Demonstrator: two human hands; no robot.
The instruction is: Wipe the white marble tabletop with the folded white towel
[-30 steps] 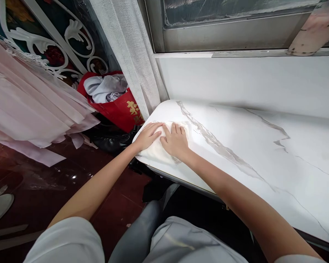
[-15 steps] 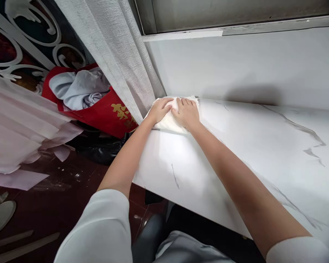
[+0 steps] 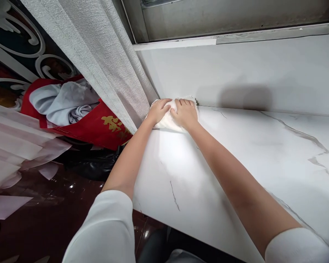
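A cream-white cloth point(image 3: 168, 122) lies folded or bunched at the far left corner of the white marbled tabletop point(image 3: 181, 175). My left hand point(image 3: 159, 110) rests flat on its left part, fingers stretched out and pointing right. On the right part of the same cloth presses my right hand point(image 3: 185, 112), palm down, fingers pointing away from me and a little apart. The two thumbs are close to each other. Both arms reach out nearly straight, and the palms hide some of the cloth.
A white panel point(image 3: 235, 73) rises behind the tabletop, below a metal-framed window point(image 3: 208, 22). A pale curtain point(image 3: 104, 54) hangs beside the left corner. To the left are a red bag point(image 3: 95, 128) holding grey-blue fabric point(image 3: 68, 98), a black bag point(image 3: 90, 164) and pink drapery point(image 3: 13, 142).
My head view has shifted slightly, so the red bag and curtain sit farther left in the picture. Both hands stay flat on the cloth at the corner.
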